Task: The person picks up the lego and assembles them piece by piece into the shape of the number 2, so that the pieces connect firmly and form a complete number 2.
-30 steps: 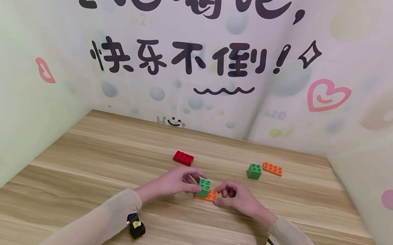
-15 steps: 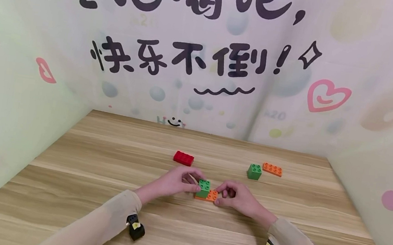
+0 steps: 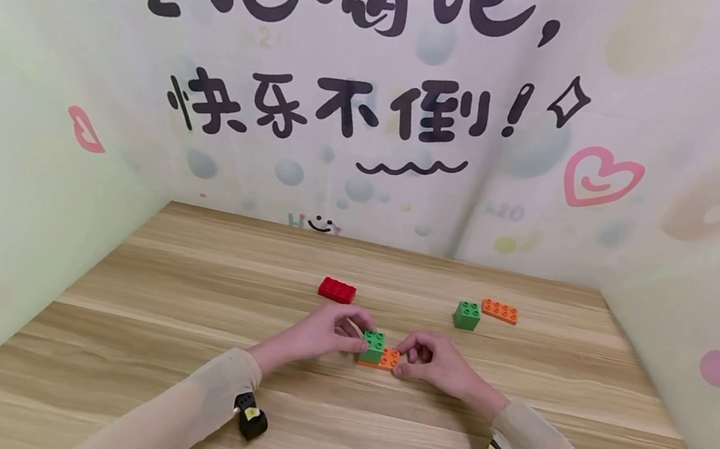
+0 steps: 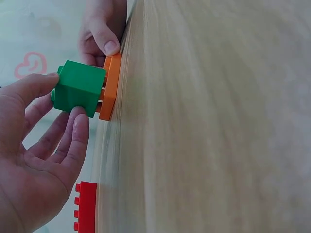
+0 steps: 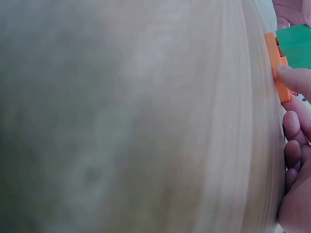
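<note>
My left hand (image 3: 332,333) pinches a green toy building brick (image 3: 373,346) between thumb and fingers. That brick is over the left half of an orange flat building brick (image 3: 389,360), with its studs facing up. In the left wrist view, the orange studs (image 4: 103,92) still show in a narrow gap beneath the green brick (image 4: 77,87), which looks slightly tilted. At its right end, the orange brick is held by my right hand (image 3: 440,364), thumb on the near side. Some of the right fingers curl out of sight in the head view.
A red brick (image 3: 338,290) lies beyond my left hand on the wooden table (image 3: 340,427). Behind my right hand stand a second green brick (image 3: 467,315) and, beside it, another orange flat brick (image 3: 500,311). Printed cloth walls (image 3: 310,188) border the table.
The green brick has come down very slightly toward the orange one. Both hands keep nearly the same place and hold.
</note>
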`<action>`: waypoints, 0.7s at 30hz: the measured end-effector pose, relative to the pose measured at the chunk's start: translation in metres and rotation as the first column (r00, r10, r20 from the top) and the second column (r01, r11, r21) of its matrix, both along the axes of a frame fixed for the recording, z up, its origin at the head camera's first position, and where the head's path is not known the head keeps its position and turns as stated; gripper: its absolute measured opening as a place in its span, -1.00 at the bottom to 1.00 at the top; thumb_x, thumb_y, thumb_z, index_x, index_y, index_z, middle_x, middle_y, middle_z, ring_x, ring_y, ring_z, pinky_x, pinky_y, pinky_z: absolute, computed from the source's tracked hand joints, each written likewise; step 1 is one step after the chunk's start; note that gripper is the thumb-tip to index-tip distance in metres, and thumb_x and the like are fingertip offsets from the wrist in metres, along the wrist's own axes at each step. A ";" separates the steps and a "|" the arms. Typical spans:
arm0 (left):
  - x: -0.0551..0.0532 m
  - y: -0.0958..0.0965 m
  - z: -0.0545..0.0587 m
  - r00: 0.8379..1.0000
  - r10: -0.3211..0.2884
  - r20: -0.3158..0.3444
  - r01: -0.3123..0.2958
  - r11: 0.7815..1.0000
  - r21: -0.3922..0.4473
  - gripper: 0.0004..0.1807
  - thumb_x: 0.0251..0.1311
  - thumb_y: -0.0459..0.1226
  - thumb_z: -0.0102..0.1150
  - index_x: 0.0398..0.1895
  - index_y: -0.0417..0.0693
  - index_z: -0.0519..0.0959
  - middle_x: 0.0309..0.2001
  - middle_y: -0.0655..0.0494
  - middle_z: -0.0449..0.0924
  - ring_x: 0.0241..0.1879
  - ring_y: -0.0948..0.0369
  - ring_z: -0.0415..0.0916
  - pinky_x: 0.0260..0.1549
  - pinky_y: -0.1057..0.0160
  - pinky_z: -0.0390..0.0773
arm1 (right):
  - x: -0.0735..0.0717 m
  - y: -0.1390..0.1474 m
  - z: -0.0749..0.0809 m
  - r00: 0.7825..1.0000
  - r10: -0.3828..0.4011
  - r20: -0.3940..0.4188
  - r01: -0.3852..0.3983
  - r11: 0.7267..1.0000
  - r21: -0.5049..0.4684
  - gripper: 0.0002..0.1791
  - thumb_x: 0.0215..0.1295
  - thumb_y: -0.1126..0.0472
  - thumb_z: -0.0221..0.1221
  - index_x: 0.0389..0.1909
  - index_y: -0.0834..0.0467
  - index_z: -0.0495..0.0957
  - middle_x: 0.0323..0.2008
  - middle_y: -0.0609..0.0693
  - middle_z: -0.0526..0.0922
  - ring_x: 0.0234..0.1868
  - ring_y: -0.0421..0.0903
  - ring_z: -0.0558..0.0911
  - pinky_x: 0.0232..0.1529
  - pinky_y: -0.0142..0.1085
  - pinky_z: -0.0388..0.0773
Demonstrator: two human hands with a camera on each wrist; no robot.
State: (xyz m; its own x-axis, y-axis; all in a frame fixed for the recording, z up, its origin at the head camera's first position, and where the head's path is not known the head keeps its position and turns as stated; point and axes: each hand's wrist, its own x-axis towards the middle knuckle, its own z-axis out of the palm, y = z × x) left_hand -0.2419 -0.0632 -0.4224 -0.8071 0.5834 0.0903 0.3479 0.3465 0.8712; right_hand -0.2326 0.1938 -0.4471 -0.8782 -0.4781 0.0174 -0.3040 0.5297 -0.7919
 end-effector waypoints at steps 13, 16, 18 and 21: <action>0.000 0.002 -0.001 1.000 -0.003 0.003 0.003 1.000 0.011 -0.74 0.08 -0.29 0.30 -0.13 0.06 0.57 -0.12 0.15 0.60 -0.22 0.26 0.57 -0.28 0.36 0.59 | 0.005 -0.003 0.008 1.000 0.000 -0.005 0.000 1.000 0.012 -0.75 0.03 0.12 0.37 -0.26 0.05 0.59 -0.47 0.00 0.46 -0.51 -0.21 0.32 -0.47 -0.44 0.25; 0.000 0.001 -0.001 1.000 -0.008 0.008 0.008 1.000 0.018 -0.74 0.09 -0.31 0.29 -0.13 0.04 0.57 -0.11 0.12 0.59 -0.22 0.26 0.58 -0.28 0.36 0.58 | 0.011 -0.005 0.019 1.000 0.011 0.003 -0.011 1.000 0.009 -0.75 0.04 0.15 0.36 -0.25 0.10 0.58 -0.47 0.02 0.46 -0.51 -0.20 0.32 -0.46 -0.43 0.26; 0.000 0.001 0.000 1.000 -0.013 0.012 0.013 1.000 0.026 -0.74 0.09 -0.32 0.28 -0.13 0.01 0.57 -0.10 0.08 0.59 -0.23 0.24 0.58 -0.28 0.36 0.58 | 0.014 -0.007 0.025 1.000 0.018 0.008 -0.018 1.000 0.008 -0.75 0.04 0.15 0.36 -0.25 0.11 0.58 -0.47 0.01 0.46 -0.51 -0.21 0.33 -0.46 -0.43 0.27; 0.000 0.000 0.000 1.000 -0.020 0.008 0.020 0.999 0.031 -0.74 0.09 -0.33 0.28 -0.12 -0.02 0.56 -0.09 0.04 0.59 -0.23 0.22 0.58 -0.29 0.36 0.57 | 0.016 -0.007 0.029 1.000 0.021 0.010 -0.022 1.000 0.008 -0.75 0.05 0.15 0.36 -0.25 0.12 0.58 -0.46 0.00 0.46 -0.50 -0.21 0.33 -0.45 -0.43 0.28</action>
